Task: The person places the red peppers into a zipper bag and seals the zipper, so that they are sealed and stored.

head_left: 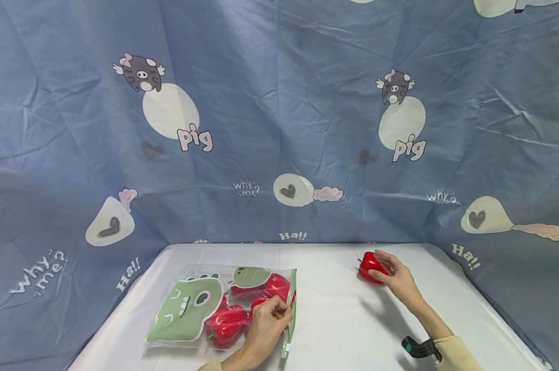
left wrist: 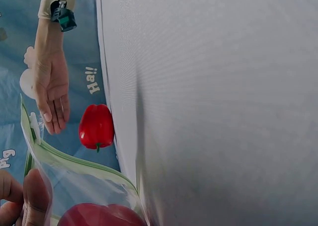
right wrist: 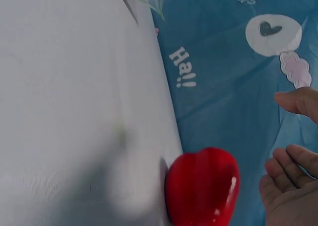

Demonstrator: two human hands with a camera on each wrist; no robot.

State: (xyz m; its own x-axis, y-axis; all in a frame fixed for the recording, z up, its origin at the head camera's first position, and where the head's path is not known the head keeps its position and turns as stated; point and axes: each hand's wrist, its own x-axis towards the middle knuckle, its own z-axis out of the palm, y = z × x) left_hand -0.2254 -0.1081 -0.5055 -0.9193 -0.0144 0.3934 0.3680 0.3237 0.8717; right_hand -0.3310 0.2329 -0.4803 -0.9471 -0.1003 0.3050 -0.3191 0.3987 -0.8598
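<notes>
A clear zip bag (head_left: 179,312) with a green dinosaur print lies at the left of the table, with several red bell peppers (head_left: 225,325) inside. My left hand (head_left: 267,325) pinches the bag's film near its green zip edge (head_left: 292,312). In the left wrist view the bag's mouth (left wrist: 82,161) gapes, and a white slider sits at one end. At the back right stands a loose red bell pepper (head_left: 366,265). My right hand (head_left: 401,281) hovers close to it, thumb and fingers spread; the right wrist view shows a gap between the fingers (right wrist: 280,169) and the pepper (right wrist: 201,188).
A white cloth covers the table (head_left: 330,319). Behind it hangs a blue curtain (head_left: 279,103) with pig prints, right at the table's back edge. A dark band (head_left: 418,348) is on my right wrist.
</notes>
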